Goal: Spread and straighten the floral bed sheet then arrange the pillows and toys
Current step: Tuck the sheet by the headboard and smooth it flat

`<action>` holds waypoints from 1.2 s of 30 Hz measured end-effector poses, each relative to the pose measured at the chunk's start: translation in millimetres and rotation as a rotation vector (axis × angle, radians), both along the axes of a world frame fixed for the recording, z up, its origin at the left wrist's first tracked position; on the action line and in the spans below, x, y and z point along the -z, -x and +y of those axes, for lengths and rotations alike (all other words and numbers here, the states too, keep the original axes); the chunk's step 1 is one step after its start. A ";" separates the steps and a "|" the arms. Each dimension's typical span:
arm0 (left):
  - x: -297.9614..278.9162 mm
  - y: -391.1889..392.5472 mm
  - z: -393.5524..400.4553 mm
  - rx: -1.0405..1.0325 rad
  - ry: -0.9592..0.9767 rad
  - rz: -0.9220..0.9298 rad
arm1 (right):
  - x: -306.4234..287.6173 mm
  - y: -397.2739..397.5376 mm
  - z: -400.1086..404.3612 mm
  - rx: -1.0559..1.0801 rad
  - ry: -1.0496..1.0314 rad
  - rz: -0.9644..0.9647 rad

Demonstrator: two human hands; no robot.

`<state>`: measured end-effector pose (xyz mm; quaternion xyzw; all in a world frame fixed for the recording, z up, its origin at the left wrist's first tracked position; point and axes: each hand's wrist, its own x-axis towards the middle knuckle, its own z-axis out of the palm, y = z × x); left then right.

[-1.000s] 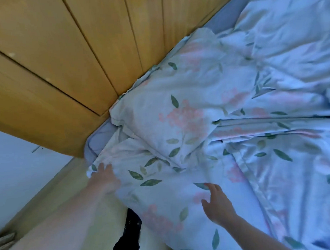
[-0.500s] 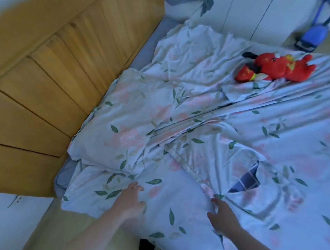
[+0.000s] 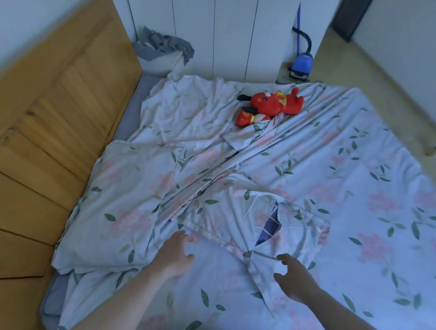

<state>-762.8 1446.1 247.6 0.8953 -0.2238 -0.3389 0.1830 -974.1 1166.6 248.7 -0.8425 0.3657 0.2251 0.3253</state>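
The sheet (image 3: 328, 183) lay rumpled over the bed, pale with pink blooms and green leaves, a long ridge of folds running from the near left up toward the far right. Near its middle a gap showed a dark blue checked patch underneath. A pillow (image 3: 127, 203) in matching floral cloth lay flat by the left edge, partly overlapped by the sheet. A red plush toy (image 3: 272, 105) rested on its side at the far end, on the wrinkled cloth.

- We can read no text anywhere; the red plush toy (image 3: 272, 105), far beyond the right hand (image 3: 296, 278), bears yellow marks too small to make out.
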 end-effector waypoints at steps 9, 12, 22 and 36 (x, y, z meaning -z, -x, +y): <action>-53.0 33.3 -119.1 0.162 0.066 -0.105 | -50.3 29.4 -62.3 0.091 0.008 -0.172; -52.2 72.6 -167.5 0.217 0.061 -0.089 | -54.2 63.0 -84.3 0.100 0.004 -0.203; -33.7 279.9 -364.4 0.440 0.016 -0.032 | -37.1 311.8 -246.5 0.195 0.058 -0.017; -24.3 393.1 -554.6 0.607 -0.105 -0.038 | -39.3 431.2 -414.4 0.377 -0.002 -0.080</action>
